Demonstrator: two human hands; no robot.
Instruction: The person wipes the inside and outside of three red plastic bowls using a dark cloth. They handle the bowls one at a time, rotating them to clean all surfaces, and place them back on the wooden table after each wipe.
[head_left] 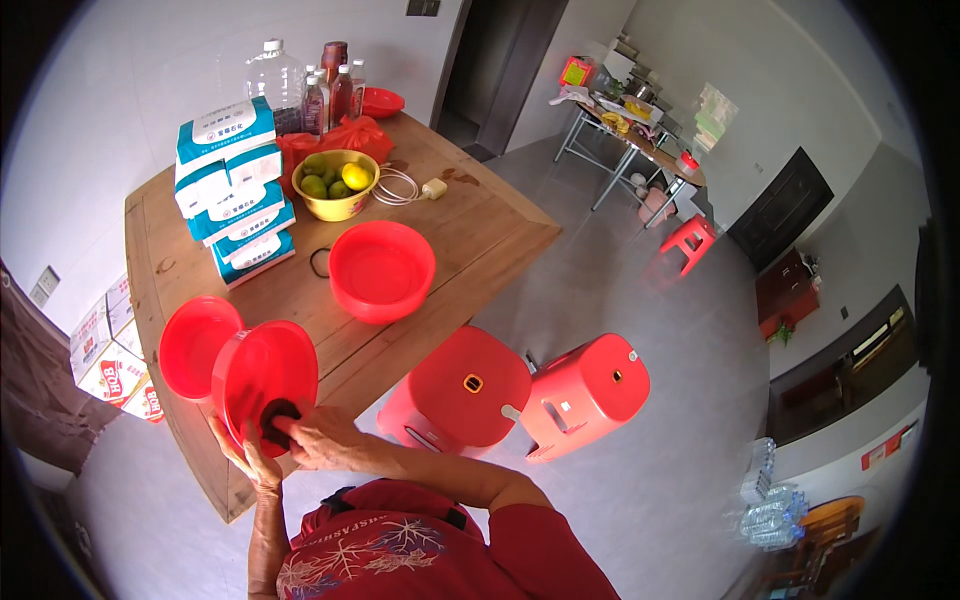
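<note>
A red plastic bowl [272, 362] is tilted up at the near left corner of the wooden table, its inside facing me. My left hand [243, 455] grips its lower rim from the left and below. Bunched in my right hand [335, 442] is a dark cloth or pad [278, 420], pressed against the inside of the bowl; whether it is cloth or sponge I cannot make out. Just behind, a second red bowl [198, 345] sits on the table edge. Farther right on the tabletop stands a deeper red bowl [382, 270].
On the table [470, 240] are stacked tissue packs [235, 200], a yellow bowl of green and yellow fruit [338, 200], a white cable [405, 185], bottles [340, 95] and a red bag [355, 138]. Two red stools [460, 390] stand beside it. Cartons [112, 360] lie at the left.
</note>
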